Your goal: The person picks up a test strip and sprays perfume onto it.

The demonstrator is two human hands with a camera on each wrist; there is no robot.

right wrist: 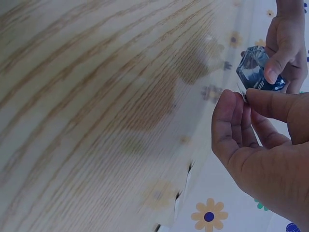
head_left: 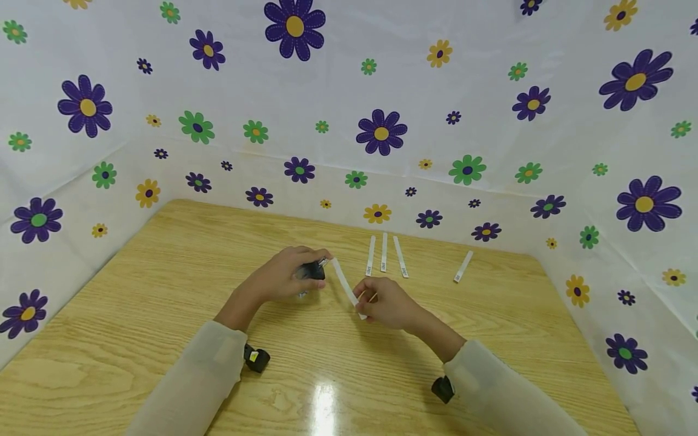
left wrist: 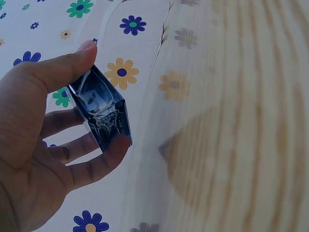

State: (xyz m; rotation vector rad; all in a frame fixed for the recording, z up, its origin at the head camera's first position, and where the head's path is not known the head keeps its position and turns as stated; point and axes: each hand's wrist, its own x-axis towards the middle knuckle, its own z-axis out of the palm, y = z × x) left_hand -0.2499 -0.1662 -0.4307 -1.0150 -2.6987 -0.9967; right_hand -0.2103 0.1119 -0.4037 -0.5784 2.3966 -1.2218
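A dark blue, faceted glass perfume bottle (head_left: 313, 271) is gripped in my left hand (head_left: 285, 274), above the table. Its metallic spray nozzle (head_left: 325, 261) shows by the index fingertip. In the left wrist view, thumb and fingers span the bottle (left wrist: 104, 108). My right hand (head_left: 391, 303) pinches the lower end of a white paper test strip (head_left: 343, 283) between thumb and fingers. The strip slants up to the left, its far end close to the nozzle. Only a thin edge of it shows at the fingertips in the right wrist view, with the bottle (right wrist: 252, 67) just behind.
Three white paper strips (head_left: 384, 253) with small printed marks lie side by side towards the back of the wood-grain table (head_left: 163, 290). Another strip (head_left: 463, 266) lies farther right. A flowered white curtain (head_left: 327, 91) encloses the back and sides. Black wrist cameras (head_left: 256, 358) sit at both cuffs.
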